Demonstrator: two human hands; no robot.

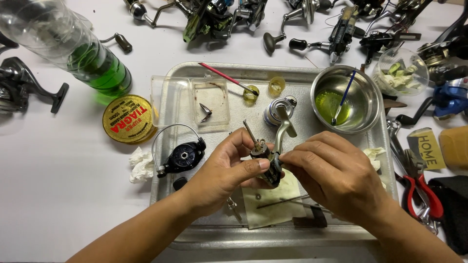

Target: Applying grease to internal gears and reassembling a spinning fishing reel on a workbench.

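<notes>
Over a metal tray (175, 73), my left hand (222, 173) and my right hand (336, 175) both grip a fishing reel body (273, 153). The body is dark and silver, with a thin shaft sticking up at its left and a pale stem rising toward the spool (277, 111). My left thumb presses its front; my right fingertips pinch its right side. A black rotor with a wire bail (183, 156) lies on the tray to the left of my left hand.
A steel bowl of green liquid with a brush (347, 100), a clear plastic box (209, 102), two small yellow cups and a red-handled brush sit on the tray. A green bottle (83, 53), a gold round tin (127, 119), several reels at the back and red pliers (421, 195) surround it.
</notes>
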